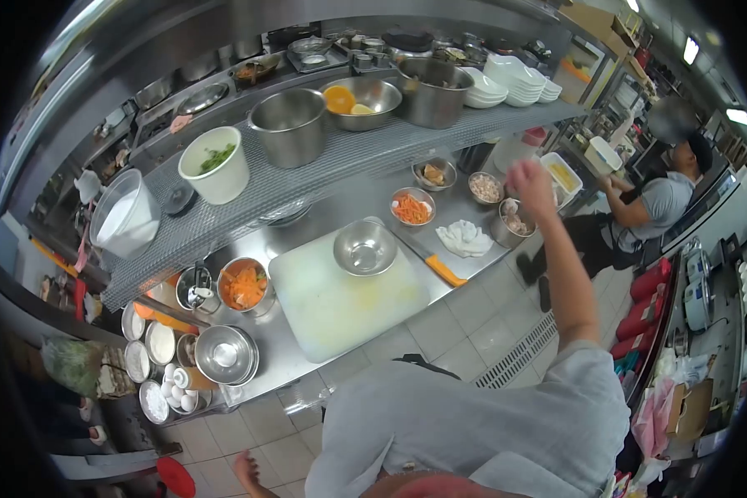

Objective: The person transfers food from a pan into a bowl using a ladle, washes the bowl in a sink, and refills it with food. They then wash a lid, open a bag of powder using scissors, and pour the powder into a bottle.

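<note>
My right arm reaches out over the far right end of the counter. My right hand [529, 183] is smeared by motion, and its fingers do not show clearly. Just below it stands a metal pot of pale chunks [515, 224], with a small bowl of chopped pale food [485, 188] beside it. My left hand [246, 468] hangs low at my side over the floor tiles, fingers loosely apart, holding nothing. Between them, an empty metal bowl [365, 247] sits on the white cutting board [307, 319]. A knife with an orange handle [446, 270] lies at the board's right, near a crumpled white cloth [464, 239].
Bowls of shredded carrot [412, 207] and carrot pieces [244, 286] flank the board. Stacked metal bowls [226, 355] and eggs [180, 394] stand left. The raised shelf [324, 166] carries pots, tubs and white dishes [515, 81]. A co-worker [660, 199] stands at right.
</note>
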Action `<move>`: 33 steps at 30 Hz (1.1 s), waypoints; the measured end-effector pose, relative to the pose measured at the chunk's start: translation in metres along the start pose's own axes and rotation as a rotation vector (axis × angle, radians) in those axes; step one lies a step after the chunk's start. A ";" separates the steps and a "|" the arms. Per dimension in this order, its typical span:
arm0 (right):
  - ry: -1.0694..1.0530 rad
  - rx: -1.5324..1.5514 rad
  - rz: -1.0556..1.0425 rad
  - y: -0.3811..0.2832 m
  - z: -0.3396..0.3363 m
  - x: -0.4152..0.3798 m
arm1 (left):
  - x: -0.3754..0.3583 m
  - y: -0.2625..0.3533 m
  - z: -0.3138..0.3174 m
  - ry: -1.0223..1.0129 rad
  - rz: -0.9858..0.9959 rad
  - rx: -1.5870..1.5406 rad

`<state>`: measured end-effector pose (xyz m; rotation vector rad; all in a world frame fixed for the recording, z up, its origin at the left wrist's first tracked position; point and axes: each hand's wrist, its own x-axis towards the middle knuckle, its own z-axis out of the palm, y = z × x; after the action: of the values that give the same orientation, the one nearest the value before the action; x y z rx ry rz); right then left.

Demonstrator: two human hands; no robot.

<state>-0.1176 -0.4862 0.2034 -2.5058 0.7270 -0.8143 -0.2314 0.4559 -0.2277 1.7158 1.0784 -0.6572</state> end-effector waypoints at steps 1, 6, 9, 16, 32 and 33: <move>0.111 0.022 -0.138 0.003 -0.009 0.023 | -0.014 -0.013 0.021 -0.065 -0.004 0.104; 0.316 -0.141 -0.254 0.025 -0.038 0.141 | -0.082 -0.018 0.122 -0.195 0.028 -0.136; 0.478 -0.366 -0.406 0.046 -0.037 0.199 | -0.115 -0.001 0.172 -0.220 0.139 -0.092; 0.010 -0.139 -0.669 0.015 -0.025 0.192 | -0.188 0.031 0.229 -0.212 0.261 -0.127; 0.165 0.077 -0.613 0.013 -0.025 0.186 | -0.260 0.098 0.258 -0.163 0.491 -0.008; 0.211 -0.083 -0.571 0.006 -0.033 0.172 | -0.266 0.100 0.259 -0.145 0.511 0.009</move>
<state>-0.0211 -0.5991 0.2973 -2.7659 0.0880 -1.2735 -0.2536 0.1069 -0.0679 1.8223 0.5028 -0.4483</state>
